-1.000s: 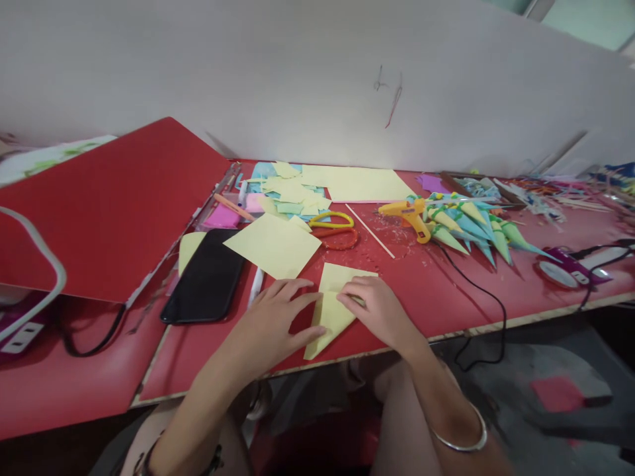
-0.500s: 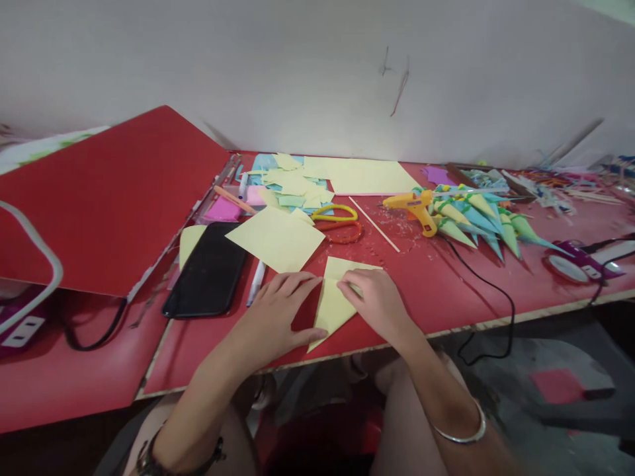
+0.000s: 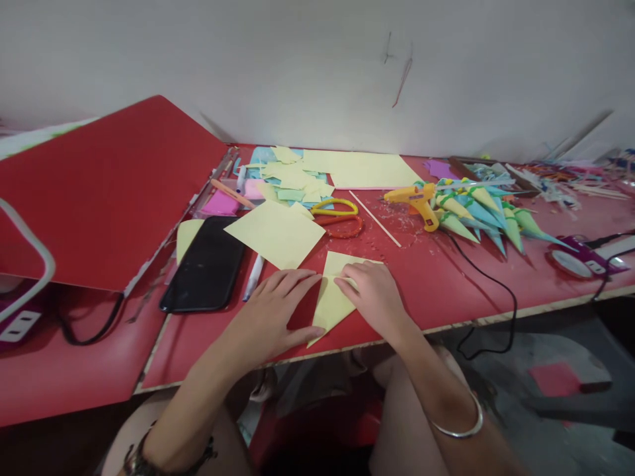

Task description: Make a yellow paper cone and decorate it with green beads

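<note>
A folded yellow paper (image 3: pixel 330 304) lies at the front edge of the red table, its narrow tip pointing toward me. My left hand (image 3: pixel 275 314) rests at its left side with fingers spread, the thumb touching the paper near the tip and the fingertips at its left edge. From the right, my right hand (image 3: pixel 372 294) pinches or presses the upper part of the paper with bent fingers. Behind my left hand lies a flat yellow square sheet (image 3: pixel 275 233). A pen (image 3: pixel 254 277) is beside it.
A black phone (image 3: pixel 204 264) lies at left, near a large red board (image 3: pixel 109 192). Scissors (image 3: pixel 337 208), a thin stick (image 3: pixel 374 218), a yellow glue gun (image 3: pixel 414 198) and several paper cones (image 3: pixel 481 211) lie farther back. The glue gun's black cord (image 3: pixel 489 279) hangs over the front edge.
The camera view has shifted slightly. My right hand's fingers have moved a little on the folded paper; my left hand stays nearly in place.
</note>
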`<state>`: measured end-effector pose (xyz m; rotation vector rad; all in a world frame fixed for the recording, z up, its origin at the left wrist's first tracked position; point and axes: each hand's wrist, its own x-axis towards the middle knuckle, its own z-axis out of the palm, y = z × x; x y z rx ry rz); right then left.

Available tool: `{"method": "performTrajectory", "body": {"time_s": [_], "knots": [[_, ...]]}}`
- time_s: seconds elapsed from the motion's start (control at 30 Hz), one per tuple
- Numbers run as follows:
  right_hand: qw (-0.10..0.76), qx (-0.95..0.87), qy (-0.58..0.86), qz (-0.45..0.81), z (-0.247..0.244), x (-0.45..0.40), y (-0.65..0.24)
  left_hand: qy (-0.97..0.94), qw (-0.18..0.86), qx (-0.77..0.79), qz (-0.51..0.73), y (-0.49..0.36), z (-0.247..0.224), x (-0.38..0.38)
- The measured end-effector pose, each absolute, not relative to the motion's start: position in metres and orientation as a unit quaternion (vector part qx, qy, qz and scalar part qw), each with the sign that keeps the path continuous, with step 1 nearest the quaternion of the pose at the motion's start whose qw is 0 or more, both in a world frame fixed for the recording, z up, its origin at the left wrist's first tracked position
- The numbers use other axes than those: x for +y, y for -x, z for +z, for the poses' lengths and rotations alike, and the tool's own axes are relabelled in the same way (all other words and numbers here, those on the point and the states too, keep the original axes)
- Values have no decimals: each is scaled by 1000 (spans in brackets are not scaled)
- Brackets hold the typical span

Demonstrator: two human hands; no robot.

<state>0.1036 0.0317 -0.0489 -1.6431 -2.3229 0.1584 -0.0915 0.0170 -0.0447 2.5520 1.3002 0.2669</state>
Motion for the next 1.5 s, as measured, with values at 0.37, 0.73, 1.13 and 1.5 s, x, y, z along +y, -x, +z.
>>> {"method": "performTrajectory", "body": {"time_s": [0.37, 0.73, 1.13, 1.5], "knots": [[138, -803, 577, 62, -47, 32, -103, -885, 110, 442, 97, 90, -45, 14], [137, -802, 580, 52, -49, 32, -102, -891, 116, 430, 83, 92, -41, 11], [114, -800, 588, 37, -47, 32, -99, -894, 119, 426, 74, 92, -38, 10], [104, -799, 591, 29, -45, 32, -99, -898, 116, 417, 79, 94, -38, 9]]}}
